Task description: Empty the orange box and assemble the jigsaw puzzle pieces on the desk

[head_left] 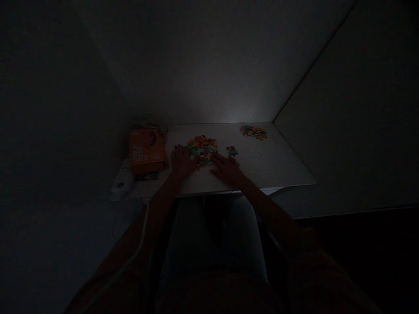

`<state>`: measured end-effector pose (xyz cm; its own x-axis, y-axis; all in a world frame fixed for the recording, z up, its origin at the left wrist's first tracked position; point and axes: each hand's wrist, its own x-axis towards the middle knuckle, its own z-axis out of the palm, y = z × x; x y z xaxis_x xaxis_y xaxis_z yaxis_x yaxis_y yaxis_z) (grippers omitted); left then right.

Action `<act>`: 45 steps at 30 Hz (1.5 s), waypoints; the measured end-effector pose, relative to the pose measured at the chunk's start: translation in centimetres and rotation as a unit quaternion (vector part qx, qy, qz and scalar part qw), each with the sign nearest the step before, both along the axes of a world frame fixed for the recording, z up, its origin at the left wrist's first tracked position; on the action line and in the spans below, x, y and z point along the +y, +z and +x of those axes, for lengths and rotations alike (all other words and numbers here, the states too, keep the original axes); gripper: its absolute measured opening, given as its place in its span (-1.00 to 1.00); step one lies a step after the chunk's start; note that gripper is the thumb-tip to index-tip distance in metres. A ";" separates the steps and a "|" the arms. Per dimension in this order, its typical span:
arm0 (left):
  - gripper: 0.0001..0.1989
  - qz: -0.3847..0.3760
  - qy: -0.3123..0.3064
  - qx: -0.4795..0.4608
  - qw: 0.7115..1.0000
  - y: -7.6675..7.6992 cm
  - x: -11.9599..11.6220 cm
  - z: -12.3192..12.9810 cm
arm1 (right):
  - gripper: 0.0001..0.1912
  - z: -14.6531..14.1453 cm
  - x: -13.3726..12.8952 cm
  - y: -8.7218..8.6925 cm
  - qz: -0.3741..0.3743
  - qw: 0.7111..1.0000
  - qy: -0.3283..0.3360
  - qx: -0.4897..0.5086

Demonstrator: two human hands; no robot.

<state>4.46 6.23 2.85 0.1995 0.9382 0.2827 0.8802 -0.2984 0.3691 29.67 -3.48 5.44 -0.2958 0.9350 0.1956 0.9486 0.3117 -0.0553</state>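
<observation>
The room is dim. A cluster of colourful jigsaw puzzle pieces (pixel 203 150) lies in the middle of a white table (pixel 275 161). My left hand (pixel 181 161) rests flat against the cluster's left side, and my right hand (pixel 227 170) lies at its lower right, fingers spread and touching its edge. Neither hand visibly holds a piece. A small joined section of puzzle pieces (pixel 232 150) sits just above my right hand. Another group of puzzle pieces (pixel 253 132) lies farther off, near the table's back edge.
An orange puzzle box (pixel 147 150) lies at the table's left side, near my left hand. A white device (pixel 121 181) sits beyond its lower left, with a pale cable (pixel 131 255) running across my left sleeve. Walls close in the table's back and sides.
</observation>
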 end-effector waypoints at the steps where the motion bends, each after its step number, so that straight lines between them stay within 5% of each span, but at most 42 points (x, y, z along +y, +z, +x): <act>1: 0.09 -0.008 -0.003 -0.002 1.000 0.0 0.8 0.0 | -0.31 0.7 -0.7 -0.2 -0.002 1.000 -0.004 0.001; 5: 0.29 -0.028 -0.037 0.021 0.999 0.8 2.1 0.2 | -0.36 4.4 -3.6 -0.8 0.001 0.999 -0.043 0.009; 9: -0.06 0.012 -0.189 0.058 0.980 1.5 0.6 0.6 | -0.37 6.7 -4.2 -0.9 0.021 0.994 -0.107 0.028; 12: -0.08 -0.011 -0.238 0.084 0.968 1.4 -1.6 0.7 | -0.35 6.1 -2.4 -0.5 0.024 0.992 -0.118 0.048; 18: -0.07 -0.030 -0.181 0.089 0.979 1.0 -4.6 0.3 | -0.32 1.3 3.4 0.4 -0.029 0.999 -0.003 0.039; 23: -0.21 -0.047 -0.102 0.101 0.989 1.7 -4.3 0.0 | -0.31 0.9 5.9 0.7 -0.006 0.997 -0.076 0.028; 32: -0.27 -0.077 -0.076 0.138 0.984 4.0 0.8 -0.6 | -0.16 5.5 4.5 0.7 0.004 0.982 -0.189 -0.022; 38: -0.29 -0.026 -0.051 0.084 0.995 3.1 2.9 -0.2 | -0.18 7.6 2.7 1.0 0.016 0.981 -0.190 -0.017; 45: -0.27 -0.020 -0.126 0.060 0.990 2.3 4.0 4.0 | -0.16 9.9 3.5 1.2 0.008 0.971 -0.239 -0.019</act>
